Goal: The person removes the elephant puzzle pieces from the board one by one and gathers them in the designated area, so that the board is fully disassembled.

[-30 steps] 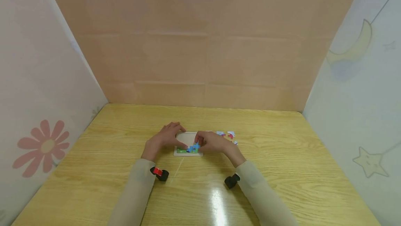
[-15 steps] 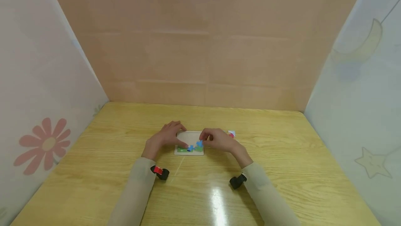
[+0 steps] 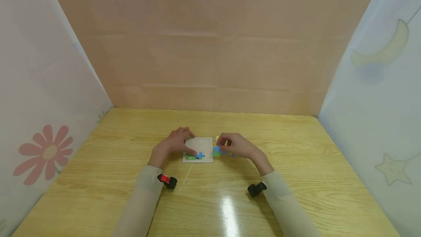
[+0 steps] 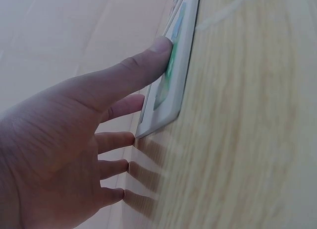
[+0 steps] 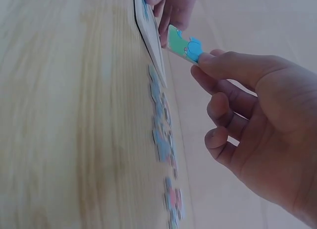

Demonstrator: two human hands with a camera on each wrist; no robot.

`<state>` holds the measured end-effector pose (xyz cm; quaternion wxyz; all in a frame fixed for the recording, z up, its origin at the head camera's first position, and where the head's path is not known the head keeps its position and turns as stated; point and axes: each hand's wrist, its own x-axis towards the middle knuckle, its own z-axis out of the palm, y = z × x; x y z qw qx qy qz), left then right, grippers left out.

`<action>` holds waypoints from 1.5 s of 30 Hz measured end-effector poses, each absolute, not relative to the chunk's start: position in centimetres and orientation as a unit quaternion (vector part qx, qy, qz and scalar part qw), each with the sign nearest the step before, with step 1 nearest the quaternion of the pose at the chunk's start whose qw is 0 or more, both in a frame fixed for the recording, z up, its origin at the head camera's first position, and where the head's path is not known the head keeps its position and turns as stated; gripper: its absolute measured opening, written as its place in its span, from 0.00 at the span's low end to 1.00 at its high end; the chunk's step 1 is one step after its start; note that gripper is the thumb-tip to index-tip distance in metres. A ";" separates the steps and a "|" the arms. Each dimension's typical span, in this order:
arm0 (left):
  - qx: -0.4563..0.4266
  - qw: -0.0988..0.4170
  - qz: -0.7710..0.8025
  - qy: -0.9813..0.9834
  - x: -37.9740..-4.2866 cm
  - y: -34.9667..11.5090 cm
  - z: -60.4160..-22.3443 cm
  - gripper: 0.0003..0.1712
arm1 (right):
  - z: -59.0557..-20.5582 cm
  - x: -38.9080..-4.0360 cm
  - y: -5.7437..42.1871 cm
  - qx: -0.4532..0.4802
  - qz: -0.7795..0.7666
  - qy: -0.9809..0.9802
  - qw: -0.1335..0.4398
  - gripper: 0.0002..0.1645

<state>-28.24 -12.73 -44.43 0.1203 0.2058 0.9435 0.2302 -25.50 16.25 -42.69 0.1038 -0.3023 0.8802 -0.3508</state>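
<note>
A shallow puzzle tray point(image 3: 204, 145) lies on the table, with green and blue pieces point(image 3: 190, 157) along its near edge. My left hand point(image 3: 175, 142) spans the tray's left side, its thumb pressing on the set pieces. In the left wrist view, the other fingers of the left hand point(image 4: 64, 140) reach down by the tray's corner, spread and fairly straight. Just right of the tray, my right hand point(image 3: 240, 146) pinches a green and blue puzzle piece point(image 5: 179, 44) between thumb and index finger, raised over the table. Its remaining fingers curl loosely.
Several loose puzzle pieces point(image 5: 162, 140) lie on the table right of the tray, partly hidden under the right hand in the head view. A brown backdrop point(image 3: 213, 65) rises behind the table point(image 3: 131, 131), with patterned panels on both sides.
My right hand has lifted the green and blue puzzle piece out of the tray's near right corner and moved it right, past the tray's edge. The left hand has stayed in place.
</note>
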 end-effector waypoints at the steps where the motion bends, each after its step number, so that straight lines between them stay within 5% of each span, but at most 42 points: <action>1: 0.206 0.120 0.230 0.944 -28.3 -12.8 -44.5 0.43 | -42.7 -25.5 16.5 -0.301 -0.351 0.881 0.104 0.10; 13: 0.208 0.118 0.232 0.943 -28.2 -12.9 -44.5 0.43 | -42.3 -25.5 18.7 -0.290 -0.348 0.887 0.089 0.08; 45: 0.201 0.129 0.224 0.945 -28.3 -13.5 -44.7 0.44 | -42.1 -26.2 23.8 -0.255 -0.337 0.891 0.164 0.05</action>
